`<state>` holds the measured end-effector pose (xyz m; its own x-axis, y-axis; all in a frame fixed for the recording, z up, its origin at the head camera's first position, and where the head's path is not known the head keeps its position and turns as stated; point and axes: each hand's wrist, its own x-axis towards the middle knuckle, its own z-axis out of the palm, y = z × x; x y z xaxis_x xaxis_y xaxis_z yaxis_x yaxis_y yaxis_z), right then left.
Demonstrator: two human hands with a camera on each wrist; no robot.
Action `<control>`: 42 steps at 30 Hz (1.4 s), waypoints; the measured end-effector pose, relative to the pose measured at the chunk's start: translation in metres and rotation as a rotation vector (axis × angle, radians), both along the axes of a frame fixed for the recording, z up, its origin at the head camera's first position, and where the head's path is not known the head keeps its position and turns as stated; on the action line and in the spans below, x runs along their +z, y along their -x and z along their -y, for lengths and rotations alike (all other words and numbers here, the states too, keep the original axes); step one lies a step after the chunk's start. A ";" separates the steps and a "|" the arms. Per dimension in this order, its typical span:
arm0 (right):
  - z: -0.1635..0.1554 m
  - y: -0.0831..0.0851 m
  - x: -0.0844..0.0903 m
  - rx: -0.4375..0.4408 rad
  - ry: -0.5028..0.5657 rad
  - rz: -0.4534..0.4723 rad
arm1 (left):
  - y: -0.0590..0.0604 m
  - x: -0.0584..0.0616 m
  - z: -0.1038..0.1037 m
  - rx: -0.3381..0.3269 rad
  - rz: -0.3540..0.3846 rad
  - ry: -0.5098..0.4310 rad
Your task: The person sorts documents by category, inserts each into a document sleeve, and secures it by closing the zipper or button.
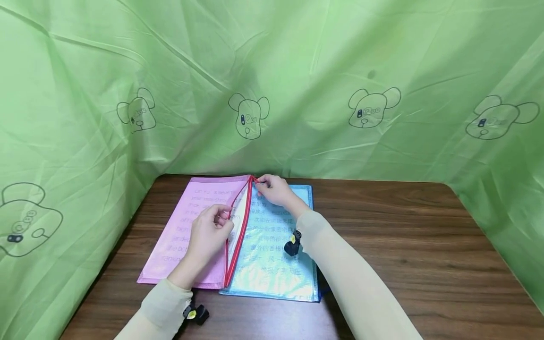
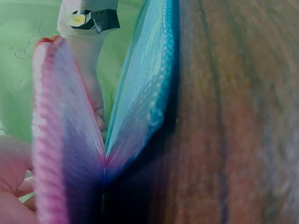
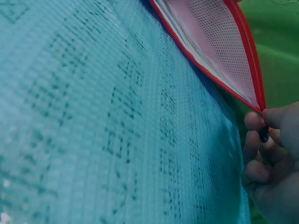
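Observation:
A pink mesh zip pouch [image 1: 180, 236] with a printed sheet inside lies on the left, its red-edged mouth [image 1: 243, 222] parted along the right side. White paper shows in the gap. My left hand [image 1: 209, 232] pinches the near lip of that mouth about midway. At the top corner, my right hand [image 1: 274, 190] pinches the red zipper end between thumb and fingers; a small dark piece [image 3: 265, 134] shows among those fingers in the right wrist view. Beneath the pink pouch's right edge lies a blue mesh pouch [image 1: 276, 278], also holding a printed sheet.
Both pouches lie on a dark wood-grain table [image 1: 395, 226]. Green cloth [image 1: 297, 56] printed with bear heads hangs behind the table and along its sides. Each wrist wears a small black camera [image 1: 292, 243].

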<state>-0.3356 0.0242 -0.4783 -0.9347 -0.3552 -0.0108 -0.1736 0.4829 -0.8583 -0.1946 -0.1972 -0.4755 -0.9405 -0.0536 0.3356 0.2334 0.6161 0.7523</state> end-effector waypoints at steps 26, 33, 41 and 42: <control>-0.014 -0.005 -0.004 -0.152 0.048 0.073 | 0.121 0.036 0.017 -0.306 0.259 0.260; -0.014 -0.003 -0.004 -0.135 0.021 0.059 | 0.161 0.021 0.016 -0.438 0.284 0.339; -0.015 0.000 -0.006 -0.137 -0.008 0.069 | 0.175 0.008 0.024 -0.454 0.316 0.382; -0.015 0.000 -0.006 -0.139 -0.006 0.070 | 0.175 0.007 0.024 -0.460 0.315 0.383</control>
